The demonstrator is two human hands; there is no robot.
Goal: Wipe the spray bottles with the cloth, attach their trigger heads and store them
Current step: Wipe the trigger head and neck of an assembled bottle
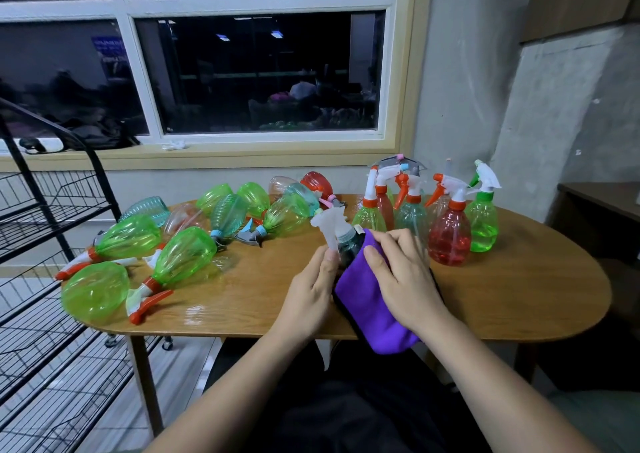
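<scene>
Hands are meeting just above the middle of the worktop's (519, 297) near edge. The left hand (308, 293) is pinching a white trigger head (327, 224), apparently steadying the dark teal bottle (349, 245) it tops. The right hand (405, 279) is curling around a purple cloth (367, 300) and pressing it against the bottle's body, probably to wipe it. Lying bottles (183, 255), mostly green, are crowding the worktop's left end, likely waiting their turn. Upright bottles (450, 238) with heads fitted are standing along the far right edge, seemingly finished. A black wire rack (52, 210) is standing off the left end, possibly for storing them.
</scene>
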